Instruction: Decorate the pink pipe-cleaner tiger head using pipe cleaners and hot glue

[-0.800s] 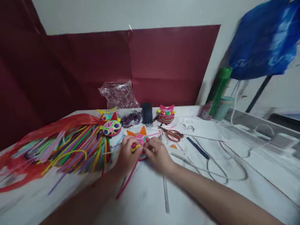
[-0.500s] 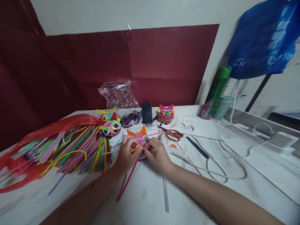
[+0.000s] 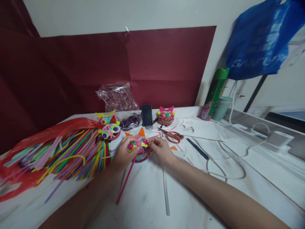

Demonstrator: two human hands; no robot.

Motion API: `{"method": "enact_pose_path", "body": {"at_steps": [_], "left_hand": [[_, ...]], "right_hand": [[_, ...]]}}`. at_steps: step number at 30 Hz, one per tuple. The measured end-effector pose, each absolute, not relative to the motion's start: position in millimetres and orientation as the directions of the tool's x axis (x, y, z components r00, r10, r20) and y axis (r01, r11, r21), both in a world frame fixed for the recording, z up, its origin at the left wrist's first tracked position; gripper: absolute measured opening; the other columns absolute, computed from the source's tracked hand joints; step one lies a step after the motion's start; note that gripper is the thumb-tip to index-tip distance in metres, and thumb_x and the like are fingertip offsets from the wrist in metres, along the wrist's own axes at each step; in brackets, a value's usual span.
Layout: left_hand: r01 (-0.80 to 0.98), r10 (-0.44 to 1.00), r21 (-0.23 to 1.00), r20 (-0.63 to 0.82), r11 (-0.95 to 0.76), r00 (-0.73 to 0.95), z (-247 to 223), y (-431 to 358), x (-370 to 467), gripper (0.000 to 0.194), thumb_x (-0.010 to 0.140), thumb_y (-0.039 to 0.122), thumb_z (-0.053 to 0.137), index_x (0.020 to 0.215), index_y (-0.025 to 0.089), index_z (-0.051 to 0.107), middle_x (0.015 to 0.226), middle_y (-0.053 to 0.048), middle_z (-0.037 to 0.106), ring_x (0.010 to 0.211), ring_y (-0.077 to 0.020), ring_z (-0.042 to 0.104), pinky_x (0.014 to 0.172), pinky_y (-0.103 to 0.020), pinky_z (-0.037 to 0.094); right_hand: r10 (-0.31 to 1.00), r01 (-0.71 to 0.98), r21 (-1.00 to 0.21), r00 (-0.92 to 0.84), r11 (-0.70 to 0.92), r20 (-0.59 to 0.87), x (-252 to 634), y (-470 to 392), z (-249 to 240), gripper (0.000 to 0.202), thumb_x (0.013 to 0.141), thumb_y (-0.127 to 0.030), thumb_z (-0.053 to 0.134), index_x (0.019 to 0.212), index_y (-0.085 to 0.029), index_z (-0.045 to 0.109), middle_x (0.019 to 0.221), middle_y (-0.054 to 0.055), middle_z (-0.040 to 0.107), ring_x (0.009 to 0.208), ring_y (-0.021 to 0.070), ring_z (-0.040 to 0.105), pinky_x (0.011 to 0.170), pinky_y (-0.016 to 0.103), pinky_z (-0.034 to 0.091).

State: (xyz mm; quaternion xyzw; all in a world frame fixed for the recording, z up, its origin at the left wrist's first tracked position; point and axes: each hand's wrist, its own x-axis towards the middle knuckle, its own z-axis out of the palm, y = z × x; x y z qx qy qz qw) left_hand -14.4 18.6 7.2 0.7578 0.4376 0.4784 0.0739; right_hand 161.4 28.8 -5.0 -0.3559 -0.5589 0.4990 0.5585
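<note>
A pink stem [image 3: 126, 180] extends from the table's near area up to the near side of the mask head [image 3: 138, 144]; its upper end lies close to the left thumb. A flat grey strip [image 3: 167, 197] lies to the right, its far end partly hidden by the right hand [image 3: 161, 150]. The mask head is at the center of the work area, between both hands, its orange ears on the far side.

The left hand [image 3: 122, 153] is partly closed: its fingers curl over the head's left side and the thumb rests on the near face, clamping the part. The right hand has its thumb and index fingertip drawn together at the head's right edge, beside the red eye; whether a small piece sits between the fingertips cannot be determined.

Compared with the earlier frame, the right hand is displaced to the right, away from the left thumb. The gap between the hands is wider and exposes the dark, red-rimmed mouth. The pink stem remains in front of the head.

To the left, a bundle of colored stems [image 3: 71, 156] lies on a red plastic bag [image 3: 69, 124]. To the right, red-handled scissors [image 3: 175, 137] lie beyond the right hand. Farther back stand a yellow-eared head [image 3: 110, 131], a dark phone [image 3: 147, 115] and a pink-eared head [image 3: 166, 116].
</note>
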Motion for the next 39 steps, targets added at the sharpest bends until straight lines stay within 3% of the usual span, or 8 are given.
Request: {"method": "enact_pose_path", "body": {"at_steps": [5,9,13,18,25,32,35,39], "left_hand": [[0.580,0.727,0.539,0.672,-0.611,0.141,6.7,20.2,-15.5,0.010,0.073,0.020,0.059,0.083,0.021,0.058,0.092,-0.002,0.061,0.095,-0.0190,0.057,0.087,-0.033,0.044],[0.581,0.734,0.553,0.668,-0.598,0.120,5.9,21.6,-15.8,0.009,0.074,0.021,0.058,0.083,0.021,0.057,0.091,-0.002,0.061,0.092,-0.0185,0.058,0.085,-0.032,0.045],[0.590,0.720,0.526,0.679,-0.612,0.141,5.7,20.1,-15.2,0.009,0.074,0.020,0.057,0.084,0.021,0.056,0.092,-0.002,0.060,0.093,-0.0188,0.056,0.086,-0.033,0.045],[0.597,0.703,0.490,0.686,-0.635,0.186,6.9,16.6,-14.7,0.011,0.074,0.019,0.057,0.085,0.022,0.054,0.093,-0.002,0.058,0.093,-0.0183,0.055,0.087,-0.032,0.044],[0.600,0.712,0.503,0.681,-0.623,0.168,8.8,15.6,-12.7,0.011,0.072,0.016,0.056,0.082,0.021,0.053,0.092,-0.002,0.057,0.094,-0.0183,0.054,0.087,-0.033,0.044],[0.611,0.718,0.507,0.679,-0.608,0.151,11.7,12.4,-9.2,0.010,0.072,0.015,0.056,0.079,0.021,0.053,0.091,-0.002,0.057,0.093,-0.0183,0.055,0.086,-0.032,0.044],[0.613,0.718,0.505,0.679,-0.607,0.152,12.9,10.3,-8.2,0.009,0.073,0.015,0.055,0.078,0.021,0.053,0.091,-0.002,0.057,0.094,-0.0184,0.054,0.087,-0.032,0.043],[0.613,0.716,0.506,0.683,-0.606,0.145,12.4,10.3,-8.7,0.009,0.072,0.016,0.056,0.079,0.021,0.053,0.090,-0.002,0.057,0.093,-0.0183,0.055,0.086,-0.031,0.043]], "right_hand": [[0.908,-0.005,-0.922,-0.170,0.388,0.383,162.9,23.8,-1.3,0.009,0.069,-0.026,0.058,0.073,-0.018,0.055,0.062,-0.004,0.052,0.055,0.0108,0.046,0.053,0.024,0.037],[0.787,0.277,-0.737,-0.231,0.617,0.572,162.4,14.9,1.2,0.010,0.066,-0.016,0.061,0.070,-0.019,0.052,0.070,-0.001,0.051,0.065,0.0129,0.047,0.060,0.025,0.039],[0.730,0.401,-0.618,-0.256,0.677,0.633,162.0,10.1,-0.5,0.011,0.069,-0.011,0.060,0.070,-0.019,0.052,0.072,0.000,0.052,0.071,0.0152,0.049,0.064,0.026,0.039],[0.727,0.394,-0.617,-0.265,0.682,0.634,162.8,9.2,-1.1,0.013,0.072,-0.008,0.052,0.067,-0.019,0.052,0.071,0.001,0.052,0.069,0.0142,0.050,0.063,0.025,0.039],[0.765,0.336,-0.688,-0.256,0.643,0.591,161.7,10.7,2.6,0.014,0.066,-0.006,0.052,0.060,-0.019,0.051,0.066,0.000,0.051,0.064,0.0135,0.050,0.060,0.024,0.039],[0.880,0.129,-0.879,-0.200,0.459,0.430,169.2,25.7,2.9,0.006,0.070,-0.016,0.048,0.066,-0.019,0.053,0.059,-0.003,0.053,0.054,0.0109,0.048,0.053,0.022,0.039],[0.857,0.178,-0.840,-0.171,0.512,0.487,171.2,25.3,2.7,0.006,0.072,-0.016,0.049,0.068,-0.019,0.053,0.061,-0.002,0.054,0.057,0.0122,0.050,0.056,0.025,0.041],[0.696,0.284,-0.637,-0.231,0.717,0.680,169.0,18.4,2.1,0.007,0.073,-0.015,0.057,0.078,-0.019,0.057,0.079,0.003,0.058,0.078,0.0181,0.055,0.072,0.032,0.045]]}}
